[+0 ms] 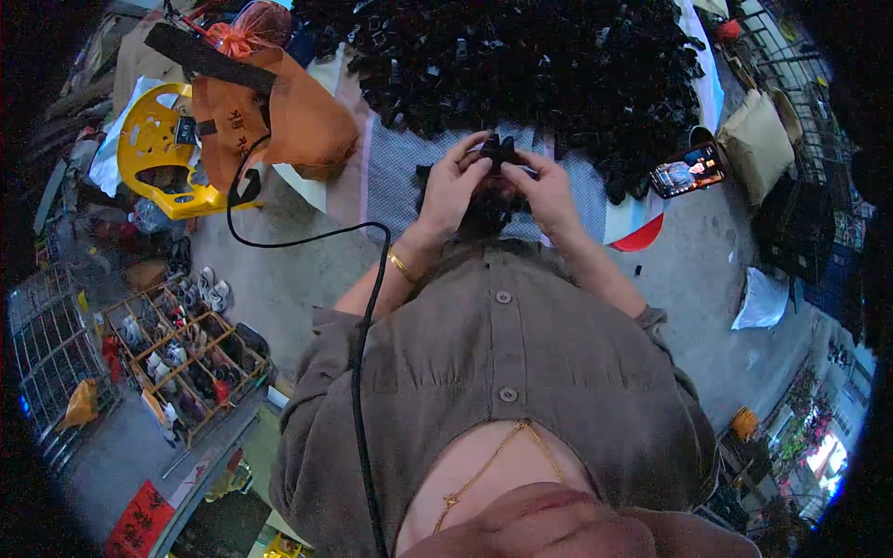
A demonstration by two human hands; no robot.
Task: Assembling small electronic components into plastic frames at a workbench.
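Both of my hands meet at the near edge of the table, around a small black piece whose exact kind is too dark to make out. My left hand pinches it from the left with thumb and fingers. From the other side, the thumb and fingers of my right hand close on it too. Below the hands, close to my shirt, lies a dark clump of similar pieces. A wide heap of small black parts spreads over the far side of the table, beyond a pale dotted sheet.
A lit phone stands at the table's right edge, near a tan sack. To the left are a yellow plastic chair and an orange bag. A black cable hangs before my left arm. A shoe rack stands lower left.
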